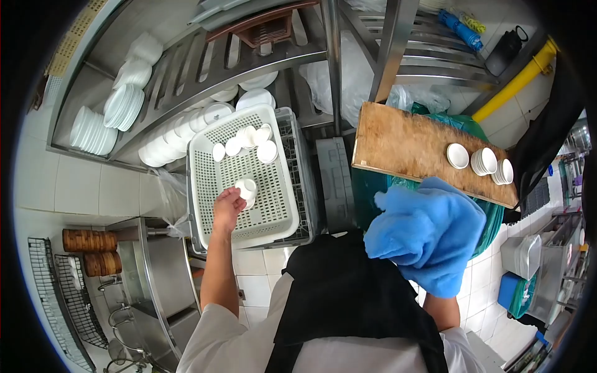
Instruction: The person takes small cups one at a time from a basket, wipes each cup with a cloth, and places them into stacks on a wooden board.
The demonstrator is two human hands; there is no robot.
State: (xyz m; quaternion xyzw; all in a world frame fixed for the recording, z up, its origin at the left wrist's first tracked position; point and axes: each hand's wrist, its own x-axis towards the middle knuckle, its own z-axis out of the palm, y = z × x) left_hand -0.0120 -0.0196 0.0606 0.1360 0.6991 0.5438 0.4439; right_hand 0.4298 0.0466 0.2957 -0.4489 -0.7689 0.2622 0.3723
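My left hand (229,206) reaches into a white perforated basket (217,230), its fingers closed on a small white cup (247,188) near the basket's middle. Several more small white cups (247,137) lie toward the basket's far end. On the right, a fluffy blue cloth (429,230) covers my right hand, so its fingers are hidden. Just beyond the cloth is a wooden board (404,140), with small white cups on its right part: a single one (458,156) and two short stacks (484,161).
Metal shelves (174,81) with stacked white dishes (124,105) stand at the upper left. Grey crates (336,180) sit beside the basket. A steel sink (155,267) is at the lower left. Green bags (370,205) hang under the board. A yellow pole (513,81) slants at the upper right.
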